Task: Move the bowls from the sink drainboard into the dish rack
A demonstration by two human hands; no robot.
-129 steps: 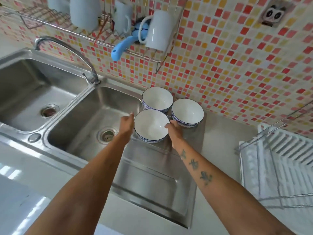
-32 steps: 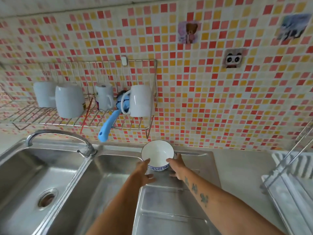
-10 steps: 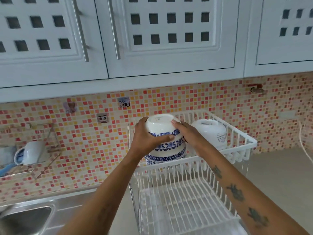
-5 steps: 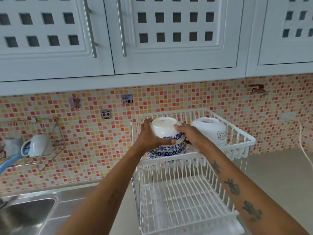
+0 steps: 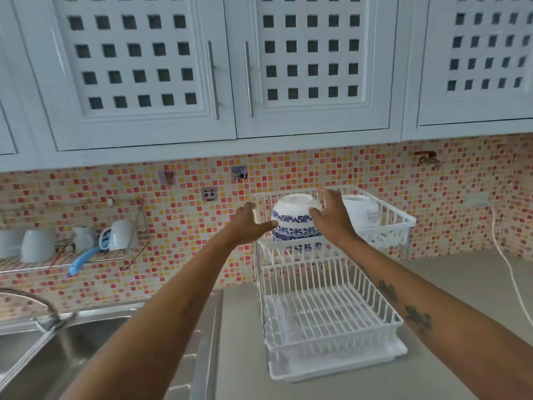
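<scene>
A stack of white bowls with blue patterns (image 5: 292, 219) sits upside down on the upper tier of the white dish rack (image 5: 326, 313). My left hand (image 5: 248, 223) is just left of the stack, fingers spread, with only the thumb tip at the bowl's side. On the stack's right side is my right hand (image 5: 331, 217), its fingers lifted and apart and its thumb resting against the top bowl. The rack's lower tier holds nothing.
A white upturned vessel (image 5: 360, 215) stands beside the bowls on the upper tier. Cabinets (image 5: 230, 67) hang close above. The sink (image 5: 43, 350) and faucet (image 5: 34, 304) are lower left, a wall shelf with mugs (image 5: 115, 238) at left, a white cable (image 5: 507, 269) at right.
The top bowl has come down onto the stack on the upper tier. Both hands have loosened from around it, and my left hand has drawn off to the left.
</scene>
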